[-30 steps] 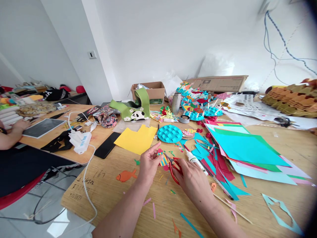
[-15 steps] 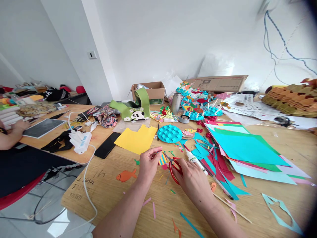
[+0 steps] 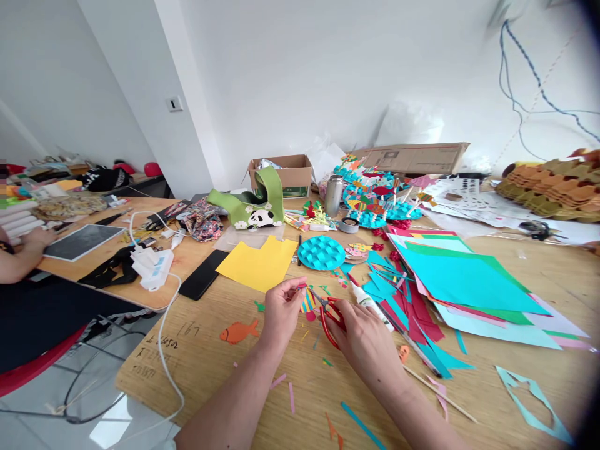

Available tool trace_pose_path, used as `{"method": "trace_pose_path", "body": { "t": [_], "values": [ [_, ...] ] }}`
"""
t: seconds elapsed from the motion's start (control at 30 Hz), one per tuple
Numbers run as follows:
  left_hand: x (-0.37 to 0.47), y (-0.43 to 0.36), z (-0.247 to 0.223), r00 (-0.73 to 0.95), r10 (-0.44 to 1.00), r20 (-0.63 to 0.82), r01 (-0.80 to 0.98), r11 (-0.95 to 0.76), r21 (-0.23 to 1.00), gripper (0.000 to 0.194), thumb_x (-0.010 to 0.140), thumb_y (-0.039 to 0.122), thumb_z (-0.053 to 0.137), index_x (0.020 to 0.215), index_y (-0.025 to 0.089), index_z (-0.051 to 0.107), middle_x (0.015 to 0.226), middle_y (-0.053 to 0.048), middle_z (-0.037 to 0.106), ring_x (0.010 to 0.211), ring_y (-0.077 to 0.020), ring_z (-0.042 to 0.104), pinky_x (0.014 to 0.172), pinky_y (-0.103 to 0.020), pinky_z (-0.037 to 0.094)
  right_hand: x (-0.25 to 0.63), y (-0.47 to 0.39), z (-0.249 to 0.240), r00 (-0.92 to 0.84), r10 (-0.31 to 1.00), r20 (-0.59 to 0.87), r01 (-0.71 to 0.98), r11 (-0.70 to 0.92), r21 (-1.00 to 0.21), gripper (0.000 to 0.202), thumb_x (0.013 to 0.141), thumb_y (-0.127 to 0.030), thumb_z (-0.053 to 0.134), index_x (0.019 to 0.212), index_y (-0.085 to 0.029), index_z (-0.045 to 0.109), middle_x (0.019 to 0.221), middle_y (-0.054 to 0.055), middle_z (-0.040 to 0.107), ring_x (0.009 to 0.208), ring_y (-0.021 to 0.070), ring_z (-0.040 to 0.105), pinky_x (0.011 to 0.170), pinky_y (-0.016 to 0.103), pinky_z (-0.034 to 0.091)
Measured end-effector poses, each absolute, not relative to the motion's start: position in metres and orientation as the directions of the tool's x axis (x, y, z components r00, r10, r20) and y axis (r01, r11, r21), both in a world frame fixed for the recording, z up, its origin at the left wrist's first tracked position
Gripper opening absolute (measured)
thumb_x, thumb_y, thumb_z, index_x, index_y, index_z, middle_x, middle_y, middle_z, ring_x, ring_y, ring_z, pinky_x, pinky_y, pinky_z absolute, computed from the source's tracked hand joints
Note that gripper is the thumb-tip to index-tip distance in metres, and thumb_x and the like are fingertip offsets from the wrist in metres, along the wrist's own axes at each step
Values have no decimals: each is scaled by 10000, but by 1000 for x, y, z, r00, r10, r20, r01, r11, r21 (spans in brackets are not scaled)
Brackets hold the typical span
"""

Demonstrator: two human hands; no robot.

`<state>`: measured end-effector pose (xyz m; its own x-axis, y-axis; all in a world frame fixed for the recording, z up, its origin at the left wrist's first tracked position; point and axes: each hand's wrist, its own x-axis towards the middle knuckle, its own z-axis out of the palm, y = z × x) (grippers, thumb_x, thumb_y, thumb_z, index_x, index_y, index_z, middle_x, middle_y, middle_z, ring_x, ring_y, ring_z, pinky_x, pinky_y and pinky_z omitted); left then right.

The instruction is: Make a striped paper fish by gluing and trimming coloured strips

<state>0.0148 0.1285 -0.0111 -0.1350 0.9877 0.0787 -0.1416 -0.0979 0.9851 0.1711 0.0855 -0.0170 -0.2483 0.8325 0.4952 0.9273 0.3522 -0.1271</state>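
My left hand (image 3: 281, 312) pinches a small paper piece (image 3: 308, 302) striped in yellow, blue and orange, with a bit of red at its top. Red-handled scissors (image 3: 324, 302) are gripped in my right hand (image 3: 363, 331), their blades pointing left at the piece's upper edge. Whether the blades have paper between them is too small to tell. An orange paper fish (image 3: 239, 332) lies to the left of my left hand. Just beyond my right hand a white glue bottle (image 3: 370, 304) rests on its side. Behind both hands lies a round turquoise textured disc (image 3: 321, 252).
Yellow paper (image 3: 257, 262), a black phone (image 3: 202, 275) and a power strip (image 3: 152, 265) with a white cable are at left. Stacked coloured sheets (image 3: 473, 275) and scraps fill the right. A steel bottle (image 3: 334, 195) stands behind. Another person's hand (image 3: 40, 237) shows at far left.
Both hands stay almost in place. The striped paper piece has shifted very slightly between my left fingers; the scissors look nearly the same.
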Motion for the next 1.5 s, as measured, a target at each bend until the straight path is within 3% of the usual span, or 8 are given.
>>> {"method": "trace_pose_path", "body": {
  "t": [0.37, 1.5],
  "values": [
    [14, 130, -14, -117, 989, 90, -114, -103, 988, 228, 705, 136, 666, 920, 158, 735, 896, -77, 736, 776, -163, 670, 733, -271, 518, 171, 86, -18, -247, 842, 480, 928, 348, -134, 181, 918, -322, 513, 854, -170, 586, 731, 54, 681, 694, 221, 650, 635, 303, 398],
    [14, 129, -11, -120, 992, 40, -185, -62, 981, 238, 659, 186, 709, 893, 155, 740, 850, -75, 737, 745, -166, 666, 708, -274, 518, 171, 86, -19, -247, 841, 480, 925, 353, -143, 181, 919, -329, 517, 873, -172, 593, 755, 57, 692, 713, 221, 658, 646, 305, 405]
  ]
}}
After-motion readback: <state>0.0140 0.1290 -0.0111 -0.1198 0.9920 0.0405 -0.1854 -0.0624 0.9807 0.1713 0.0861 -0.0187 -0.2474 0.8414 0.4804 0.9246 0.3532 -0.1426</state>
